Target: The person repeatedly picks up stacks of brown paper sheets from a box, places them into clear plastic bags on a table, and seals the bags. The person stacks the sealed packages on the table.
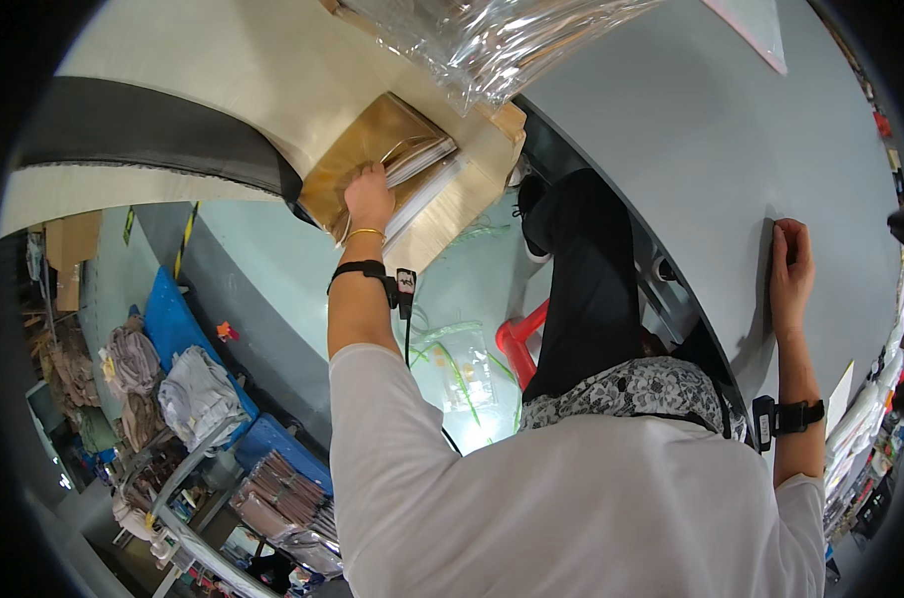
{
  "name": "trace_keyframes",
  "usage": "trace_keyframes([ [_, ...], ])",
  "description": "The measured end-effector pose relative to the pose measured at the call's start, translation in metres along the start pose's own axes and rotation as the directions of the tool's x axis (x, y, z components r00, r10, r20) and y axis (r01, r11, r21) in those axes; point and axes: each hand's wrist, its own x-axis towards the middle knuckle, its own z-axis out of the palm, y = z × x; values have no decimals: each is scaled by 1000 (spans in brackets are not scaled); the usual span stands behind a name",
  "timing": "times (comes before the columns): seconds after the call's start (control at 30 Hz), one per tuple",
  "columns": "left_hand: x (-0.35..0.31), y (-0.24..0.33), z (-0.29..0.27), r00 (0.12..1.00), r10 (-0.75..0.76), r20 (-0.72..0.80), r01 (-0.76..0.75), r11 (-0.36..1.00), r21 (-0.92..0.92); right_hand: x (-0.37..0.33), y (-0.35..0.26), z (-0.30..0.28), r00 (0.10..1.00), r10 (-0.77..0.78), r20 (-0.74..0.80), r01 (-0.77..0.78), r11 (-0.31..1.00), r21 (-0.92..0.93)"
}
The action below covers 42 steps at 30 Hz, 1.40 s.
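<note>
Gold pack (372, 135), seen through my head camera, lying at a slant on the pale worktop (292, 75), near its corner. Pale, layered edges (424, 187) show along its near right side. The left hand (370, 196) rests on it, fingers bent over the top near the lower edge; whether they pinch a layer or only press, I cannot tell. The right hand (792, 274) lies at the grey worktop (671, 149), well apart from the pack, fingers bent and close together; I cannot tell whether anything thin is between them. Clear film (516, 45) lies just beyond the pack.

Progress, as I judge it: early. Done: the left hand has reached the pack. Left: any lifting or separating, since the pack lies on the pale worktop and I see no layer raised clear of it. The right hand, to my reading, has no part in the handling yet.
</note>
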Motion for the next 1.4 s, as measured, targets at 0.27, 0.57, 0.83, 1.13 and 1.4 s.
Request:
trace_keyframes([
  [0.27, -93, -8, -214, 994, -36, 99, 73, 913, -402, -1, -43, 9, 990, -50, 130, 25, 981, 190],
  [0.57, -230, 81, -418, 990, 44, 136, 57, 754, -655, -72, -148, 45, 396, -592, 702, 28, 772, 636],
  [0.83, -216, 183, -484, 892, 451, -32, -394, 741, -544, -65, -111, 21, 282, -537, 795, -716, 434, 546],
  [1.13, -156, 315, -489, 439, 813, -383, -888, 458, -47, -71, -63, -64, 787, -266, 557, -615, -269, 741],
  [1.4, -129, 436, -367, -76, 910, -407, -967, 33, 254, -68, 98, -129, 811, 512, 283, -308, -38, 951],
])
